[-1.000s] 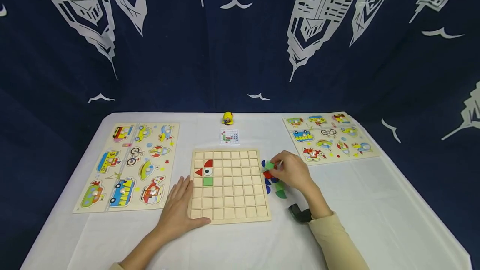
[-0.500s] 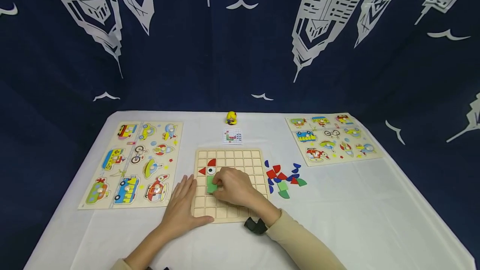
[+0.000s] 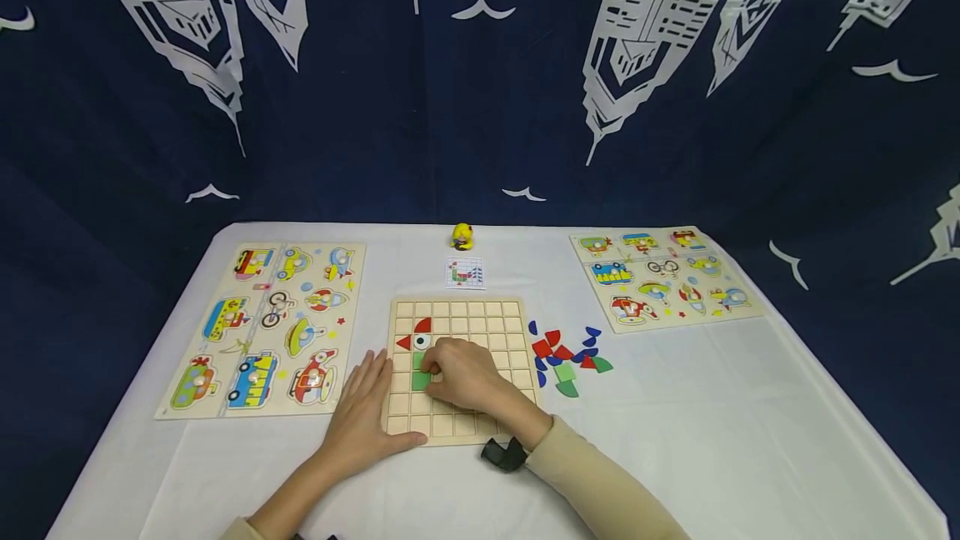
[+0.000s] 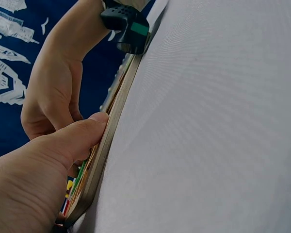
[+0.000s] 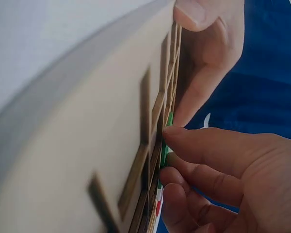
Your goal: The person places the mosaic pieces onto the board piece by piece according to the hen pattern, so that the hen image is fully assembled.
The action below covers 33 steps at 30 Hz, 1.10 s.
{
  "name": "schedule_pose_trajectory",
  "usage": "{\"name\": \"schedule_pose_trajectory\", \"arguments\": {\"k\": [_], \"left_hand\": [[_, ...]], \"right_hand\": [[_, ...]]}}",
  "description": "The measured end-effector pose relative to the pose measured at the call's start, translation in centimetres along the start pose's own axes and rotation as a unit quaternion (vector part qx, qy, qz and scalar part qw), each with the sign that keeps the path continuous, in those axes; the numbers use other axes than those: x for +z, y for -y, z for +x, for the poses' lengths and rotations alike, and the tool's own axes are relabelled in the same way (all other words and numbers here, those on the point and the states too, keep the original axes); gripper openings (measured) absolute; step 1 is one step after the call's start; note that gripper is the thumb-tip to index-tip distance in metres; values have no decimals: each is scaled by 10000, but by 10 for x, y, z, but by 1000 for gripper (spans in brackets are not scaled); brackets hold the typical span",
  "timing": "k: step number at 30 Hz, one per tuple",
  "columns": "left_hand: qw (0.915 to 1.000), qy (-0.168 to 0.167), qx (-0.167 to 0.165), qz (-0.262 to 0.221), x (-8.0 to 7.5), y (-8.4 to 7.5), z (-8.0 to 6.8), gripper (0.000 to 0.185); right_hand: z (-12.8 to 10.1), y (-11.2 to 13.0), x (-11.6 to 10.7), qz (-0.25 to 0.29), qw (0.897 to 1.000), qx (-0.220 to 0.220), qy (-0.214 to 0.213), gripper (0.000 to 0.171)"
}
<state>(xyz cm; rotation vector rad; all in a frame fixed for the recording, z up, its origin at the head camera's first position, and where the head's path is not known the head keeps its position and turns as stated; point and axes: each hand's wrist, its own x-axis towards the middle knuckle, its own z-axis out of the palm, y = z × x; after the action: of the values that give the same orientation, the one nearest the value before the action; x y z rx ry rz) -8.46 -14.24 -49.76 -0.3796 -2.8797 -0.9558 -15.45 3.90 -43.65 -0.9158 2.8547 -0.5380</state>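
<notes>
The wooden grid board (image 3: 442,425) lies flat on the white table. My left hand (image 3: 362,407) rests against its lower left corner, fingers straight along the left edge and thumb on the front edge. My right hand (image 3: 467,375), over the board's middle, pinches a green square (image 3: 421,382) with curled fingers, low in the grid. Directly above it sits another green square (image 3: 417,360). A white eye tile (image 3: 423,342), a red triangle (image 3: 404,342) and a red quarter-round (image 3: 423,325) fill nearby cells. In the right wrist view, thumb and fingers meet at the green piece (image 5: 165,150).
Several loose red, blue and green pieces (image 3: 565,372) lie right of the board. A pattern card (image 3: 466,272) and a yellow duck figure (image 3: 462,237) stand behind it. Picture puzzle boards flank it, one at left (image 3: 283,390), one at right (image 3: 660,290).
My right hand carried a green square from the loose pieces leftward onto the board, into the cell below the first green square. It has since shifted only slightly. My left hand stays at the board's corner.
</notes>
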Motion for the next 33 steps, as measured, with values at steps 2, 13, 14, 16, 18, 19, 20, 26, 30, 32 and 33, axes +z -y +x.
{"name": "schedule_pose_trajectory", "arguments": {"k": [2,13,14,16,18,19,20,26,30,32,33], "left_hand": [[10000,-8,2,7,0,-1,0,119],[10000,-64,-27,-24,1,-2,0,120],[10000,-73,-22,-22,2,-1,0,121],[10000,-73,-11,-11,2,-1,0,121],[10000,-61,-13,3,1,0,0,121],[10000,-63,-13,13,1,0,0,121],[10000,-64,-14,13,0,0,0,121],[9999,-88,15,-66,-1,-2,0,120],[9999,-135,63,-69,1,-2,0,120],[9999,-123,61,-56,1,-2,0,120],[9999,-116,57,-49,1,-2,0,120]], "right_hand": [[-2,-1,-1,88,10000,24,-15,17],[-53,-48,-31,799,9948,299,-553,19],[-62,-56,-35,838,9938,380,-619,18],[-79,-73,-41,920,9916,518,-754,17],[-95,-91,-45,968,9890,759,-817,16],[-103,-99,-48,984,9877,889,-824,16],[-109,-106,-49,984,9867,1003,-819,16],[-129,-133,-53,899,9821,1572,-528,18],[-130,-138,-49,1152,9817,1465,-401,20],[-130,-139,-47,1281,9820,1336,-381,21],[-130,-140,-47,1334,9821,1276,-373,21]]}}
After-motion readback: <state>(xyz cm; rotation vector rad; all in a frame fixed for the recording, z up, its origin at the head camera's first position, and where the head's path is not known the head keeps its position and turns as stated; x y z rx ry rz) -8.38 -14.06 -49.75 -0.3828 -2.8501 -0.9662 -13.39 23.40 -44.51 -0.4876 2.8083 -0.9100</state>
